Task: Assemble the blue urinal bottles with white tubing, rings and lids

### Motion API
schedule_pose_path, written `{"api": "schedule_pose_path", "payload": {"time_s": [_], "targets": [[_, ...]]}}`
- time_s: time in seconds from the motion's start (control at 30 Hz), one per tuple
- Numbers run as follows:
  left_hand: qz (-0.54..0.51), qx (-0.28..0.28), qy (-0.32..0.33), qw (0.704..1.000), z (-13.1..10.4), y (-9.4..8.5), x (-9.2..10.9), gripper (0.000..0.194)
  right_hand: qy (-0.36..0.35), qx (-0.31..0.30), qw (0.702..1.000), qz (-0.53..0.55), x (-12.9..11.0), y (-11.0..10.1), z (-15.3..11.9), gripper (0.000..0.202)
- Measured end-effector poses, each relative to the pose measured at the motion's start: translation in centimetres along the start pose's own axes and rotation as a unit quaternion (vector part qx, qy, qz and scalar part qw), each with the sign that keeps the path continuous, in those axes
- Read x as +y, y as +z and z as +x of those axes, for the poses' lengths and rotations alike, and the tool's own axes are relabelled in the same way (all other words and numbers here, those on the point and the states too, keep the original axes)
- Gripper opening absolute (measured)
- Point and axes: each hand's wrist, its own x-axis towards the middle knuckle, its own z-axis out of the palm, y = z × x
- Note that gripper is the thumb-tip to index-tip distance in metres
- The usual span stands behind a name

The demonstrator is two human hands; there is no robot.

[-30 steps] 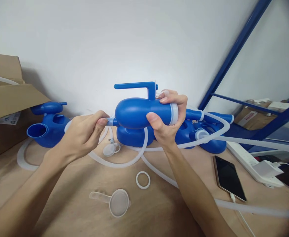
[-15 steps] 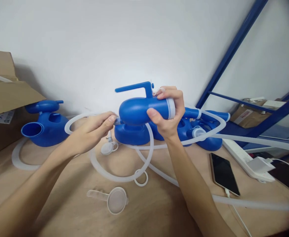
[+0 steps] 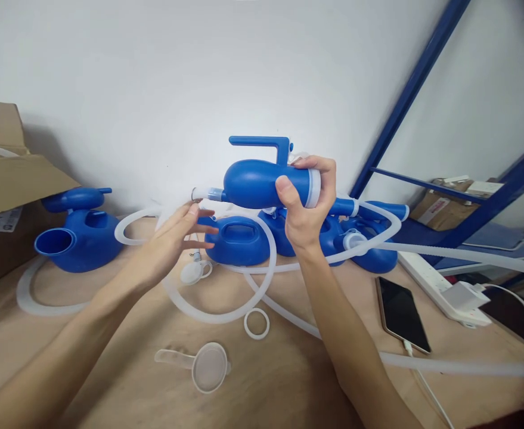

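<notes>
In the head view my right hand (image 3: 309, 205) grips a blue plastic urinal (image 3: 259, 182), a bulb-shaped piece with an L-shaped handle on top, and holds it sideways above the table. My fingers wrap round its wide end, beside the whitish ring (image 3: 314, 188). A clear hose end (image 3: 208, 193) sits on its narrow left nozzle, with a thin metal clamp (image 3: 194, 195) round it. Just below this clamp is my left hand (image 3: 176, 232), its fingers spread and apart from the urinal. Behind that hand part of the hose is hidden.
Other blue urinal bottles (image 3: 239, 241) stand along the wall. Looped white hose (image 3: 219, 317) lies on the table, with a white ring (image 3: 257, 323) and a round lid with a strap (image 3: 209, 367). Right are a phone (image 3: 403, 314) and power strip (image 3: 445, 292); left is a cardboard box (image 3: 24, 173).
My left hand has let go of the nozzle joint, moved left and spread its fingers. The urinal in my right hand has risen slightly and shifted right, with hose and clamp now showing at its nozzle.
</notes>
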Motion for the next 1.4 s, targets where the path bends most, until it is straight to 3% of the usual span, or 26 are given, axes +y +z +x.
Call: {"api": "schedule_pose_path", "payload": {"time_s": [0.13,0.23,0.47,0.57,0.83,1.07,1.4], "targets": [[-0.002,-0.003,0.081,0.997,0.5,0.4,-0.7,0.05,0.036,-0.003,0.998,0.054,-0.2,0.0,0.0,0.037],[-0.005,-0.008,0.109,0.994,0.6,0.5,-1.1,0.051,0.061,-0.036,0.995,0.069,0.2,0.2,0.0,0.04],[-0.016,-0.022,0.143,0.989,0.7,0.9,-1.4,0.054,0.029,-0.007,0.999,0.031,0.9,0.6,-0.2,0.034],[-0.025,-0.02,0.133,0.991,0.8,0.8,-1.3,0.049,0.036,-0.003,0.998,0.042,0.9,0.7,-0.2,0.035],[-0.042,-0.087,0.062,0.993,0.6,0.1,-0.8,0.051,0.036,-0.01,0.996,0.083,0.6,0.6,-0.4,0.035],[-0.059,-0.089,0.049,0.993,0.0,1.7,-0.9,0.06,-0.058,-0.037,0.986,0.153,-0.1,1.2,-0.6,0.035],[-0.101,-0.154,0.001,0.983,0.3,0.5,-0.7,0.057,-0.066,-0.011,0.987,0.144,0.7,0.9,0.1,0.037]]}}
